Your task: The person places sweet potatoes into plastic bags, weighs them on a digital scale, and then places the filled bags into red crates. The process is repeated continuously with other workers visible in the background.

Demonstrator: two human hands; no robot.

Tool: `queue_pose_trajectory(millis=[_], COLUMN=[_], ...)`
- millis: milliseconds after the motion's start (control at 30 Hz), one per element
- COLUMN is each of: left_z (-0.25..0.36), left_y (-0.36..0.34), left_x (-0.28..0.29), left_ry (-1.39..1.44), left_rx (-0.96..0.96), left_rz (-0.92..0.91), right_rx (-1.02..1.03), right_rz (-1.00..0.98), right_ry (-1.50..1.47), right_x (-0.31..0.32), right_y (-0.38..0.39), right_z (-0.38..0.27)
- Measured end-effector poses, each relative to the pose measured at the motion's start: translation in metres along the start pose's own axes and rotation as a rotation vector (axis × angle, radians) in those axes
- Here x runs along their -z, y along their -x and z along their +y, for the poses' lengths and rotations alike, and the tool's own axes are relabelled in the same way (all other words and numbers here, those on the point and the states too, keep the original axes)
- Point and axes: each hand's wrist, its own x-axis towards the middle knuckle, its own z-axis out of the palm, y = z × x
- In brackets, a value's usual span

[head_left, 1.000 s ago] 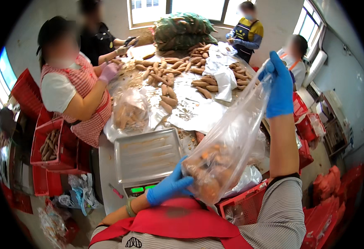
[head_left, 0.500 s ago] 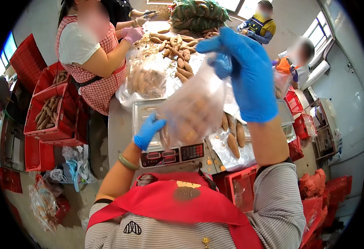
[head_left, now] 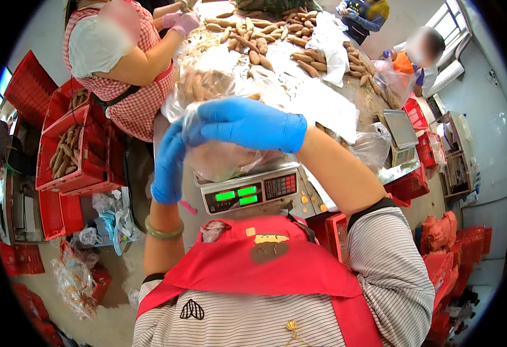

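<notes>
A clear plastic bag (head_left: 221, 163) rests on the digital weighing scale (head_left: 210, 188), whose green displays are lit. What fills the bag is mostly hidden beneath my arm and the cloudy plastic. My right hand (head_left: 253, 124), in a blue glove, reaches across the top of the bag and closes on its gathered neck. My left hand (head_left: 169, 162), gloved alike, comes up on the left side and pinches the same neck; the two sets of fingers meet there. Another bag of sweet potatoes (head_left: 204, 87) lies just beyond on the table.
Loose sweet potatoes (head_left: 244, 40) cover the far table. A white plastic bag (head_left: 329, 49) lies among them. On the right stands a second scale (head_left: 400, 130). Red crates (head_left: 71, 173) are stacked at left beside a person in a checked apron (head_left: 140, 107). Other people stand around the table.
My right hand has come down and left from its raised position, joining my left at the bag's neck. The bag now sits lower on the scale, whose displays have lit up.
</notes>
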Motion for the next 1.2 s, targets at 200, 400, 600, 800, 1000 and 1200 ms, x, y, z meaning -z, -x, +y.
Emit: queue_pose_trajectory(millis=[200,400,600,800,1000,1200], left_z=[-0.024,-0.022,-0.022,-0.023,-0.016,-0.008], left_y=[0.039,0.038,0.026,0.013,0.010,0.005], left_x=[-0.021,-0.028,-0.034,-0.028,-0.026,-0.033], left_ry=[-0.348,-0.469,-0.499,-0.579,-0.712,-0.894], left_rx=[0.036,-0.030,0.059,-0.022,-0.033,-0.117], left_rz=[-0.037,0.047,0.100,0.148,0.201,0.213], right_rx=[-0.160,-0.150,-0.021,-0.237,-0.283,-0.116], right_rz=[0.102,0.637,0.802,0.814,0.891,0.891], right_ry=[0.242,0.516,0.730,0.743,0.439,0.395], right_x=[0.032,0.061,0.071,0.084,0.075,0.065], right_y=[0.032,0.069,0.091,0.109,0.107,0.077], right_z=[-0.014,0.062,0.103,0.118,0.102,0.093])
